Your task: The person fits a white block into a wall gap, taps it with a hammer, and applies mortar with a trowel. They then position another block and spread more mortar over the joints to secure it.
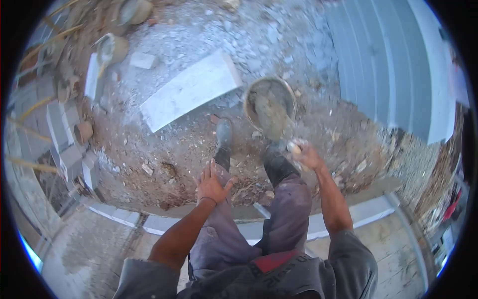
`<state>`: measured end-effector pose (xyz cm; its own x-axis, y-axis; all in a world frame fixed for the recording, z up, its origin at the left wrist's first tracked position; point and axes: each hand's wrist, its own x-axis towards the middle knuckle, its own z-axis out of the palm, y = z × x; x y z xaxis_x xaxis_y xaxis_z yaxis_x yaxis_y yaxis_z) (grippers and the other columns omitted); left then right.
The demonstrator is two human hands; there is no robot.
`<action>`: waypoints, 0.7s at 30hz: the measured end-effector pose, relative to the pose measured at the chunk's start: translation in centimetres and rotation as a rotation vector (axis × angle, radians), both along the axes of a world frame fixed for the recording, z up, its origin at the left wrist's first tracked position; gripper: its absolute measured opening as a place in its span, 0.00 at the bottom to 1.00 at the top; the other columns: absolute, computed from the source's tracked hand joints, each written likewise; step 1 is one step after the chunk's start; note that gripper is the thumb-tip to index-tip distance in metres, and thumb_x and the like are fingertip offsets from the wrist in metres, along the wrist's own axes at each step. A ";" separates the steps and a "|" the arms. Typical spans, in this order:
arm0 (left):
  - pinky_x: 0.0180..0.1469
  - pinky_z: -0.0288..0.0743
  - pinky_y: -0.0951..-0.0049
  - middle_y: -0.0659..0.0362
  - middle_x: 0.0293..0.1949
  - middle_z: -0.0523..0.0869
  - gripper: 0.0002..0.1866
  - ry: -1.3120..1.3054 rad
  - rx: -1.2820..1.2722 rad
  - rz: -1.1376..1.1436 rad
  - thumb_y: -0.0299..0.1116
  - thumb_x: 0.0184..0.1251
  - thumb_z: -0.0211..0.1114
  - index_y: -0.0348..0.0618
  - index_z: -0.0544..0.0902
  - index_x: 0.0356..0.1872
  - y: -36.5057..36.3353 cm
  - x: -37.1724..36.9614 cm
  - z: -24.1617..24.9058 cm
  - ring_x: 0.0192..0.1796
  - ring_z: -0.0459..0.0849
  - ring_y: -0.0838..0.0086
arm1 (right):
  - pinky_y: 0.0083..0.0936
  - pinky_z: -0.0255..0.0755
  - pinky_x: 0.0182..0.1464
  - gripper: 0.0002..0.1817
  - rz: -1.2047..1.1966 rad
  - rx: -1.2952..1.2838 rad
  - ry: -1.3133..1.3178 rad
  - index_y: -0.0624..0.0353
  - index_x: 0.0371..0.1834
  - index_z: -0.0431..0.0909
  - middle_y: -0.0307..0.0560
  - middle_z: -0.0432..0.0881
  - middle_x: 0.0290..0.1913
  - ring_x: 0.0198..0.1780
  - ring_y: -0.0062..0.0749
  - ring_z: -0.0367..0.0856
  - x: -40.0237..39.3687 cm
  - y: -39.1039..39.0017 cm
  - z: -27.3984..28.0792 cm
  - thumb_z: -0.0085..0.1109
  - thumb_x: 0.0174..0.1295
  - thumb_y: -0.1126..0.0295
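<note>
My right hand (309,156) is closed round the pale handle of a trowel (275,121). The trowel's grey, mortar-smeared blade reaches over the near rim of a bucket (247,105) and is partly blurred. Wet grey mortar (266,94) lies inside that bucket. On my left knee rests my left hand (211,187), flat with its fingers spread and nothing held in it. Just beyond my boots, a long white block (191,90) lies on the ground to the left of the bucket.
Rubble and broken chips (249,40) cover the ground. Grey corrugated sheets (388,65) stand at the right. More buckets (113,49) and white blocks (62,122) are at the left. A low course of blocks (348,214) runs beneath my legs.
</note>
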<state>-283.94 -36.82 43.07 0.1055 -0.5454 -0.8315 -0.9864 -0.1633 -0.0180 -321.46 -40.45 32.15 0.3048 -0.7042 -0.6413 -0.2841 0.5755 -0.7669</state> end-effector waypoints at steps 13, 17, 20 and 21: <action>0.71 0.69 0.58 0.41 0.67 0.80 0.38 0.121 -0.890 1.131 0.57 0.69 0.64 0.37 0.75 0.70 27.2 22.4 11.3 0.69 0.78 0.52 | 0.25 0.72 0.32 0.07 0.385 -0.320 0.056 0.59 0.37 0.77 0.38 0.80 0.33 0.31 0.21 0.77 9.8 -2.2 27.5 0.65 0.61 0.70; 0.59 0.76 0.62 0.50 0.49 0.91 0.29 0.219 -0.699 1.797 0.57 0.73 0.58 0.42 0.86 0.57 41.2 29.2 18.3 0.55 0.87 0.59 | 0.25 0.69 0.29 0.09 0.617 -0.126 0.014 0.56 0.36 0.80 0.34 0.76 0.26 0.27 0.20 0.73 28.0 -1.7 41.3 0.57 0.70 0.64; 0.67 0.74 0.52 0.36 0.54 0.87 0.38 -0.151 -0.644 1.610 0.64 0.73 0.55 0.31 0.86 0.52 58.2 30.1 9.1 0.63 0.83 0.47 | 0.25 0.69 0.30 0.09 0.725 -0.140 -0.008 0.57 0.37 0.80 0.34 0.76 0.27 0.27 0.20 0.73 40.7 0.8 44.0 0.57 0.69 0.64; 0.66 0.76 0.52 0.38 0.54 0.88 0.37 -0.082 -0.576 2.003 0.63 0.73 0.56 0.31 0.85 0.53 59.7 29.8 11.6 0.61 0.84 0.45 | 0.23 0.70 0.30 0.06 0.735 -0.133 -0.026 0.60 0.33 0.78 0.34 0.77 0.26 0.27 0.20 0.75 43.8 0.8 44.5 0.63 0.60 0.69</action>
<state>-254.18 22.88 54.64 0.7644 0.2047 -0.6114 0.5156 -0.7635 0.3889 -277.64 -39.68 76.69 0.7409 -0.3843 -0.5508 -0.5402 0.1464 -0.8287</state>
